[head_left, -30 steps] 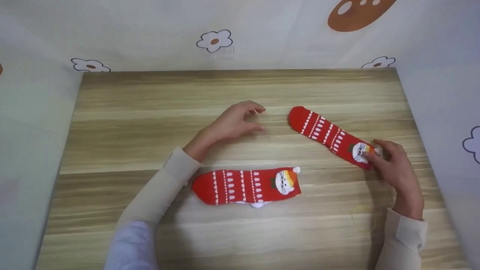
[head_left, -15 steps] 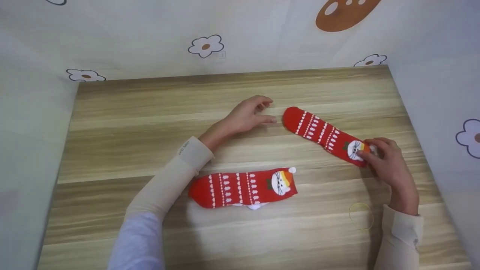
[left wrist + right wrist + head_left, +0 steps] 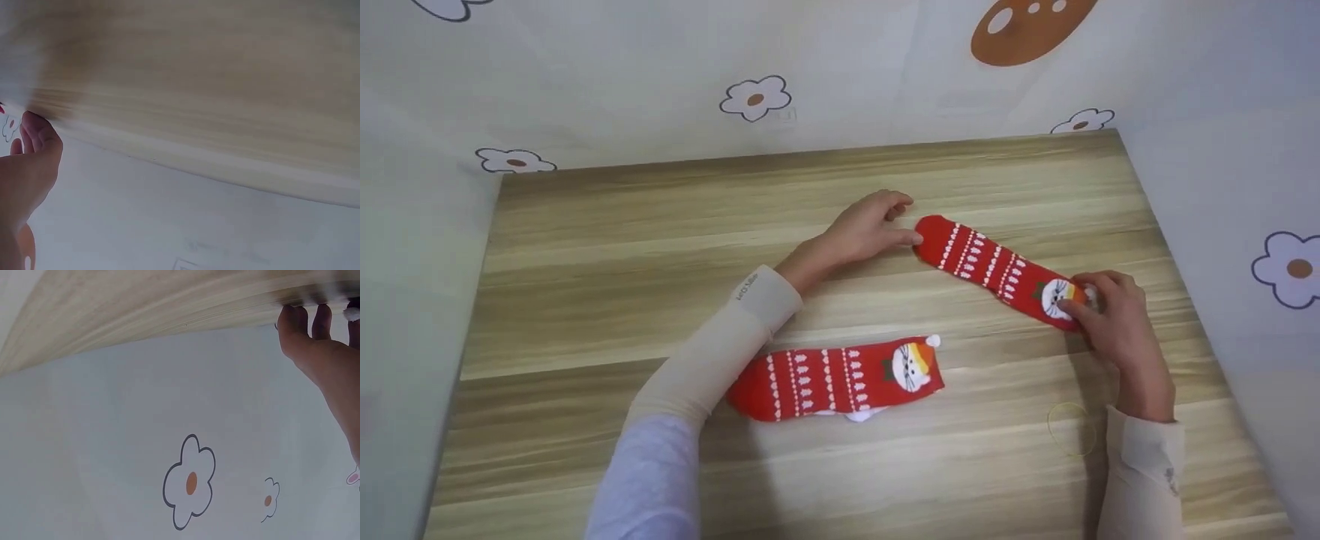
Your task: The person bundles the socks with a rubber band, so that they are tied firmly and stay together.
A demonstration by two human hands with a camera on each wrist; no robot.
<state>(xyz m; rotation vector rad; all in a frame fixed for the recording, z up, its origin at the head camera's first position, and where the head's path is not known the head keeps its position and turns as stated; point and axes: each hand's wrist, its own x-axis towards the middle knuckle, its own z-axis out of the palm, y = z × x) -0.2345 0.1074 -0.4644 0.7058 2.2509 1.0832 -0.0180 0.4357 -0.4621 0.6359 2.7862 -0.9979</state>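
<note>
A red sock (image 3: 975, 259) with white rows of pattern and a cat face at its cuff lies slantwise on the wooden table. My right hand (image 3: 1117, 319) pinches its cuff end, thumb over the cat face and fingers at the edge. At the toe end is my left hand (image 3: 862, 229), its thumb tip at the toe's edge and its fingers loosely bent, gripping nothing. A second, matching sock (image 3: 840, 381) lies flat nearer me, with something white showing beneath its lower edge. The left wrist view shows the left hand (image 3: 31, 169) low over the tabletop.
A thin yellow ring, like a rubber band (image 3: 1071, 430), lies on the table (image 3: 585, 300) beside my right forearm. Pale walls (image 3: 645, 67) with flower prints rise at the table's back and sides.
My left hand has moved right until its thumb reaches the sock's toe. The right hand stays at the cuff. The whole head view has shifted and tilted slightly.
</note>
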